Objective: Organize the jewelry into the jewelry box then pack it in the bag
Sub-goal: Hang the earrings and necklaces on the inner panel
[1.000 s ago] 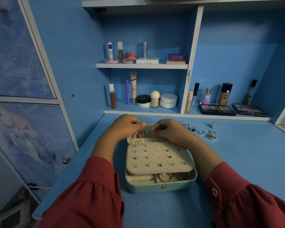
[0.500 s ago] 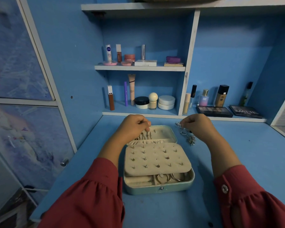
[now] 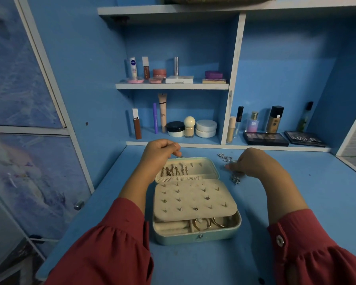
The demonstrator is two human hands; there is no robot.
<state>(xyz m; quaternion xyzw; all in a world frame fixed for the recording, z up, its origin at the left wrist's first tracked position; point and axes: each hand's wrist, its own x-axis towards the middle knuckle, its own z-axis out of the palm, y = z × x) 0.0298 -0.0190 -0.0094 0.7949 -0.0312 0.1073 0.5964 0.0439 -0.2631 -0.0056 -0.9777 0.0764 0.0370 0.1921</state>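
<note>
The mint green jewelry box (image 3: 195, 239) lies open in the middle of the blue desk. Gold chains (image 3: 174, 171) hang inside its raised lid (image 3: 206, 167). A cream panel (image 3: 193, 199) dotted with several stud earrings covers most of the base, and gold bangles (image 3: 206, 223) show in the front compartment. My left hand (image 3: 159, 154) has curled fingers and holds the lid's far left edge. Right of the box, my right hand (image 3: 254, 163) pinches a piece of the loose silver jewelry (image 3: 235, 178). More silver pieces (image 3: 224, 157) lie just beyond its fingers.
Shelves along the back wall hold cosmetics: tubes, jars (image 3: 206, 128), bottles (image 3: 274, 119) and two dark palettes (image 3: 265, 138). A cabinet door with a knob (image 3: 78, 205) stands at the desk's left edge. Bare blue desk (image 3: 308, 182) stretches to the right.
My right hand has left the box lid and moved right to the silver jewelry on the desk. My left hand has stayed at the lid.
</note>
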